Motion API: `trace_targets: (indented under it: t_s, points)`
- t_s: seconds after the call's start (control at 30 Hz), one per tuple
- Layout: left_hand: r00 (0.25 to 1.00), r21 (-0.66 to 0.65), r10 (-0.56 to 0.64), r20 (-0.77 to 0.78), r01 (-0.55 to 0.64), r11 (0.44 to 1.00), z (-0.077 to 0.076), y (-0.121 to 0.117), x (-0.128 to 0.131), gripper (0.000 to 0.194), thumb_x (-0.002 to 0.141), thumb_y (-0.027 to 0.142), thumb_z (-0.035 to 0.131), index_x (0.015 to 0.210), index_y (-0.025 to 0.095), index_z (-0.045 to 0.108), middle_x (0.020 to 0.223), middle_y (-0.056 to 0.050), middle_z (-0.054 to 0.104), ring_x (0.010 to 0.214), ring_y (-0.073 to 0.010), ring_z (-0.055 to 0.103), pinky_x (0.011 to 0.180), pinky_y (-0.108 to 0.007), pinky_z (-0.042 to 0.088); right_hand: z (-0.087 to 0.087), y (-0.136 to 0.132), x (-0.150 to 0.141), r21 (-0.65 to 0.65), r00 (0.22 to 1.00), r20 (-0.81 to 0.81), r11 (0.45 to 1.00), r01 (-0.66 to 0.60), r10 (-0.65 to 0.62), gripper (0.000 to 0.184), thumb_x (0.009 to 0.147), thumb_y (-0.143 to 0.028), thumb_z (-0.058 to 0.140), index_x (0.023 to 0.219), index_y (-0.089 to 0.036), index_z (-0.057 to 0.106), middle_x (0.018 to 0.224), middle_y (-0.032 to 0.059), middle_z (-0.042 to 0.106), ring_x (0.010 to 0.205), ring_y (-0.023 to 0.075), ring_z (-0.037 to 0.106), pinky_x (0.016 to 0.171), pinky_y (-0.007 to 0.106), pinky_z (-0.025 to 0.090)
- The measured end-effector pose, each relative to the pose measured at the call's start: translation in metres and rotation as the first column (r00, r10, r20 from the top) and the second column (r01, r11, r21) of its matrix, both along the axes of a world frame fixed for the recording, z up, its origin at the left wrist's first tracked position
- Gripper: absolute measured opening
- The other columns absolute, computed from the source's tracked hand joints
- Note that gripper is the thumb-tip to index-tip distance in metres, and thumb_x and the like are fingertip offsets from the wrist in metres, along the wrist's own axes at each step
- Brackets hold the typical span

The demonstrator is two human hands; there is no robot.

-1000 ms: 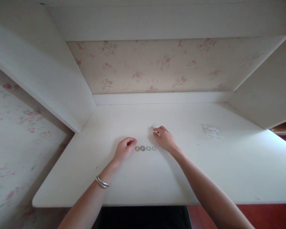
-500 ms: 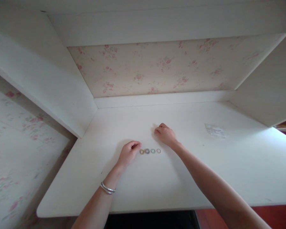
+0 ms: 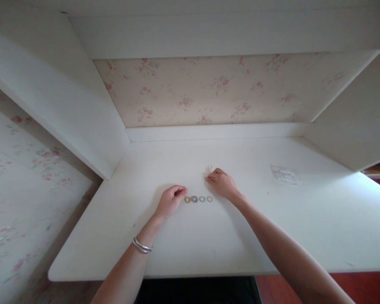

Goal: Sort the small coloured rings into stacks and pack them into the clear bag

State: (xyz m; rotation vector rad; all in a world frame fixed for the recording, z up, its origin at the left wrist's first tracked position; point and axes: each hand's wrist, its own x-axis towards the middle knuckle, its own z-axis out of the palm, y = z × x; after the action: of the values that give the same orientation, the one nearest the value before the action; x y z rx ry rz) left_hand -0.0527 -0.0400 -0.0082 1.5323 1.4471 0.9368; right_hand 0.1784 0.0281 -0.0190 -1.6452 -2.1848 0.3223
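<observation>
On the white desktop lies a short row of small rings: a yellowish ring (image 3: pixel 187 199), a thicker grey ring (image 3: pixel 194 199), a green ring (image 3: pixel 202 199) and a thin tan ring (image 3: pixel 209 199). My left hand (image 3: pixel 171 202) rests at the left end of this row, fingers curled and thumb against the index finger, with nothing visible in the pinch. Behind the row, my right hand (image 3: pixel 222 184) is low over the desk with its fingertips pinched together. Whatever is between them is too small to make out. Just beyond those fingertips lies another thin, pale ring (image 3: pixel 209 167).
A clear plastic bag (image 3: pixel 285 175) lies to the right on the white desk (image 3: pixel 190 249). White side panels (image 3: pixel 66 93) and an overhead board (image 3: pixel 209 36) frame the desk, with flowered wallpaper (image 3: pixel 196 93) behind. A dark seat (image 3: pixel 199 291) shows below the front edge.
My right hand has drawn slightly toward me and to the right, leaving the pale ring behind it in plain view. My left hand has stayed beside the row.
</observation>
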Motion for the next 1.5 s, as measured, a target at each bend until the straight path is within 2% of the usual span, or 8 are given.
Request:
trace_targets:
  t_s: [0.23, 0.47, 0.63, 0.87, 1.1, 1.3, 1.5]
  points:
    - [1.0, -0.006, -0.009, -0.006, 0.009, 1.0, 0.0, 0.0, -0.001, 0.031, 0.08, 0.043, 0.053, 0.087, 0.017, 0.069, 0.082, -0.003, 0.069, 0.077, -0.0173, 0.061, 0.071, -0.027, 0.045, 0.002, -0.007, -0.005, 0.065, 0.997, 0.068, 0.997, -0.035, 0.03, 0.025, 0.089, -0.025, 0.044, 0.084, -0.023, 0.068, 0.094, 0.0057, 0.061, 0.079, 0.0159, 0.058, 0.069, 0.027, 0.039]
    - [1.0, -0.025, -0.019, 0.014, 0.02, 0.999, -0.002, 0.002, -0.001, 0.03, 0.079, 0.041, 0.054, 0.089, 0.017, 0.069, 0.085, -0.004, 0.07, 0.078, -0.0173, 0.062, 0.072, -0.027, 0.046, 0.002, -0.02, 0.002, 0.095, 0.996, -0.087, 0.995, -0.023, 0.031, 0.025, 0.09, -0.029, 0.043, 0.088, -0.022, 0.068, 0.092, 0.005, 0.06, 0.077, 0.0142, 0.056, 0.07, 0.026, 0.04]
    - [1.0, -0.026, -0.003, 0.024, 0.003, 1.0, -0.002, 0.001, 0.0, 0.029, 0.079, 0.041, 0.055, 0.088, 0.018, 0.069, 0.085, -0.003, 0.071, 0.08, -0.0174, 0.063, 0.074, -0.027, 0.046, -0.001, -0.047, 0.01, 0.142, 0.976, -0.192, 0.987, -0.08, 0.106, 0.026, 0.091, -0.032, 0.043, 0.089, -0.022, 0.067, 0.091, 0.0056, 0.061, 0.082, 0.0161, 0.056, 0.074, 0.027, 0.042]
    - [1.0, -0.001, 0.002, 0.013, -0.002, 1.0, 0.0, 0.0, 0.0, 0.03, 0.079, 0.042, 0.054, 0.087, 0.017, 0.069, 0.081, -0.003, 0.07, 0.076, -0.0176, 0.062, 0.071, -0.027, 0.046, -0.013, -0.075, 0.016, 0.192, 0.977, -0.055, 0.962, -0.194, 0.207, 0.031, 0.094, -0.035, 0.039, 0.095, -0.025, 0.069, 0.091, 0.0064, 0.062, 0.081, 0.0175, 0.054, 0.077, 0.032, 0.039]
    - [1.0, 0.0, 0.004, 0.021, -0.004, 1.0, -0.001, 0.0, 0.001, 0.03, 0.078, 0.041, 0.055, 0.087, 0.017, 0.069, 0.083, -0.003, 0.07, 0.076, -0.0175, 0.062, 0.07, -0.027, 0.046, -0.015, -0.076, 0.018, 0.216, 0.961, -0.017, 0.94, -0.265, 0.275, 0.029, 0.094, -0.033, 0.041, 0.097, -0.026, 0.069, 0.089, 0.0055, 0.063, 0.081, 0.0164, 0.054, 0.075, 0.031, 0.037]
    - [1.0, 0.009, -0.01, 0.005, 0.01, 1.0, -0.005, 0.001, 0.0, 0.031, 0.079, 0.042, 0.054, 0.088, 0.017, 0.069, 0.083, -0.003, 0.07, 0.077, -0.0173, 0.062, 0.072, -0.027, 0.046, -0.017, -0.077, 0.018, 0.269, 0.956, 0.023, 0.919, -0.287, 0.292, 0.025, 0.093, -0.029, 0.044, 0.098, -0.024, 0.068, 0.086, 0.005, 0.063, 0.079, 0.0151, 0.053, 0.073, 0.029, 0.036]
    - [1.0, -0.016, -0.007, -0.015, 0.007, 1.0, -0.004, 0.001, 0.0, 0.03, 0.079, 0.041, 0.054, 0.09, 0.017, 0.068, 0.086, -0.003, 0.07, 0.079, -0.017, 0.063, 0.072, -0.026, 0.047, -0.017, -0.077, 0.017, 0.267, 0.951, 0.045, 0.914, -0.306, 0.306, 0.022, 0.092, -0.026, 0.046, 0.096, -0.023, 0.067, 0.085, 0.0043, 0.062, 0.078, 0.0141, 0.053, 0.072, 0.028, 0.036]
